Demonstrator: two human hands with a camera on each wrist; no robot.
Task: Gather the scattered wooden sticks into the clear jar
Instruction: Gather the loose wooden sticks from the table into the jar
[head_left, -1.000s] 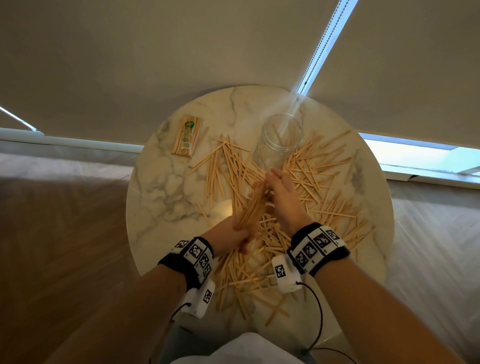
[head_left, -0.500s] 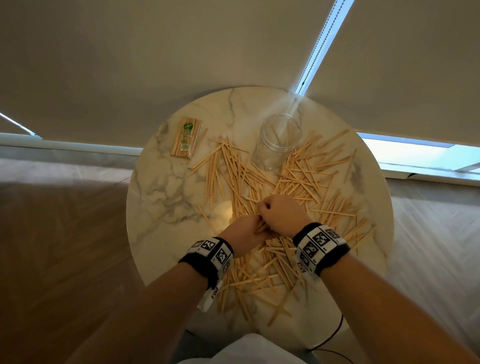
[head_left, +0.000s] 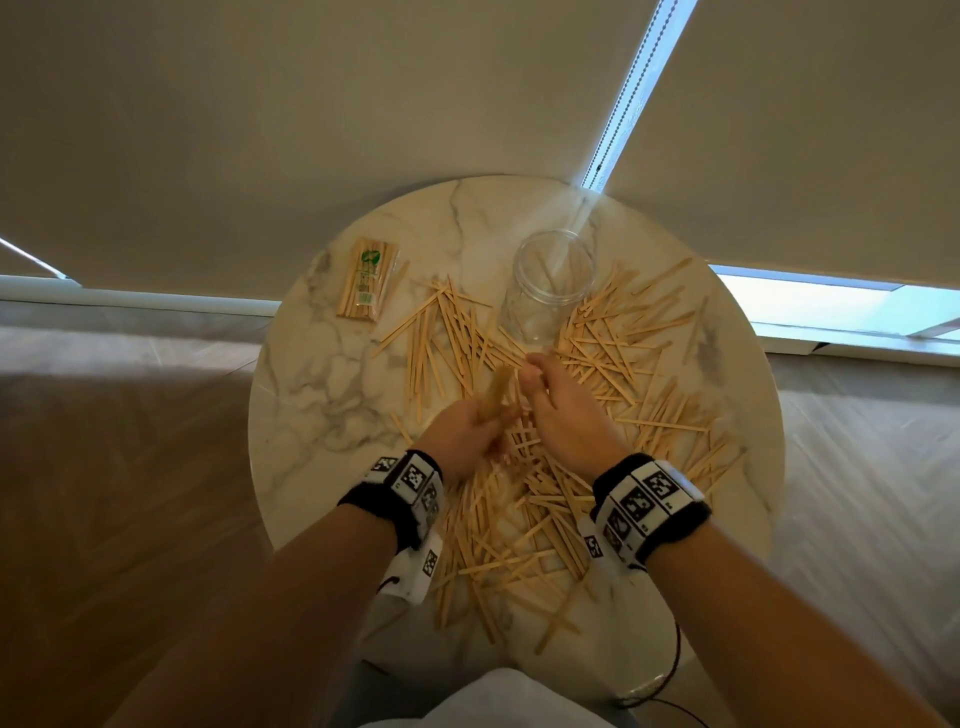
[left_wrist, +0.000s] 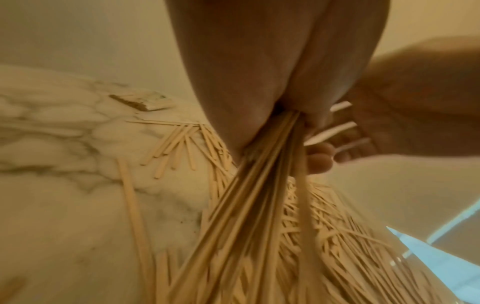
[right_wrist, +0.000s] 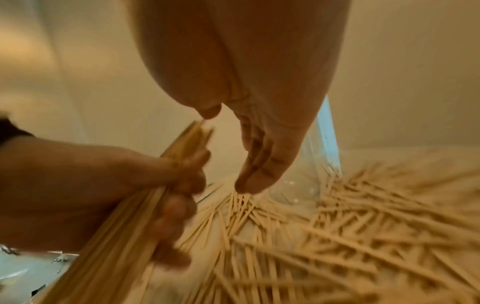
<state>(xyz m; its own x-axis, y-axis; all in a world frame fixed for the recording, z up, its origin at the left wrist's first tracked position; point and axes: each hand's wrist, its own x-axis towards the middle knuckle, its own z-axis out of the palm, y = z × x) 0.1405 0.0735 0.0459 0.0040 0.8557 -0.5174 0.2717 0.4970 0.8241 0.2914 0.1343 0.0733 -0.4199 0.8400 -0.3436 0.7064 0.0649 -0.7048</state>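
Many flat wooden sticks (head_left: 618, 353) lie scattered over the round marble table (head_left: 317, 374). The clear jar (head_left: 553, 283) stands upright at the back, among them. My left hand (head_left: 485, 423) grips a bundle of sticks (head_left: 496, 387) that points up and away; in the left wrist view the bundle (left_wrist: 259, 185) fans out from my fist. My right hand (head_left: 535, 371) is just right of the bundle, fingers (right_wrist: 259, 160) straight and holding nothing, tips close to the jar's base (right_wrist: 303, 176). The left hand (right_wrist: 179, 181) and its bundle (right_wrist: 187, 139) show in the right wrist view.
A sealed packet of sticks (head_left: 369, 283) lies at the table's back left, also in the left wrist view as a packet (left_wrist: 145, 102). Bare marble lies left of the pile. Roller blinds hang behind the table. Wooden floor lies on the left.
Half a second ago both hands were bunched together low on the pile. Now the left hand has lifted a bundle, and the right hand has let go and opened beside it.
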